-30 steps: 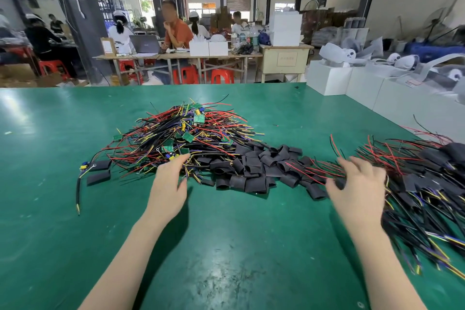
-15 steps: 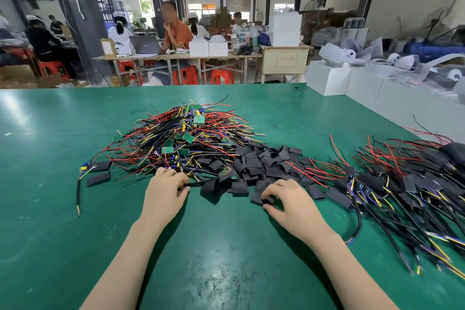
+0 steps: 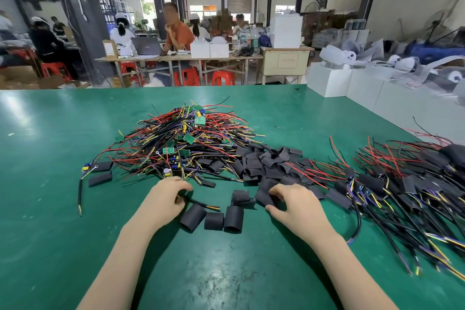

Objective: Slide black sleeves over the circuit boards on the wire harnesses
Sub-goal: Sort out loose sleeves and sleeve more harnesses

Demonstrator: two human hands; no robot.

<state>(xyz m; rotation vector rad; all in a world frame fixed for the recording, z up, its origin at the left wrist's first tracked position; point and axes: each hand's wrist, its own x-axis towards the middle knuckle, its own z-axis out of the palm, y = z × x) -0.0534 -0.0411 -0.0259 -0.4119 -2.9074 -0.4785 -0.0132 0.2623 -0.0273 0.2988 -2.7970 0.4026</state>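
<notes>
A heap of wire harnesses with bare green circuit boards lies in the middle of the green table. To its right spreads a pile of flat black sleeves. Three loose sleeves lie between my hands. My left hand grips a black harness cable at the near edge of the heap. My right hand has its fingers curled on a black sleeve at the pile's near edge. Sleeved harnesses are piled at the right.
White boxes stand along the table's far right edge. One harness with two sleeves lies apart at the left. People sit at tables with red stools behind the far edge.
My right hand came from the sleeved pile at the right to the sleeve pile and dragged sleeves toward me. My left hand pulled a harness cable out of the heap's edge.
</notes>
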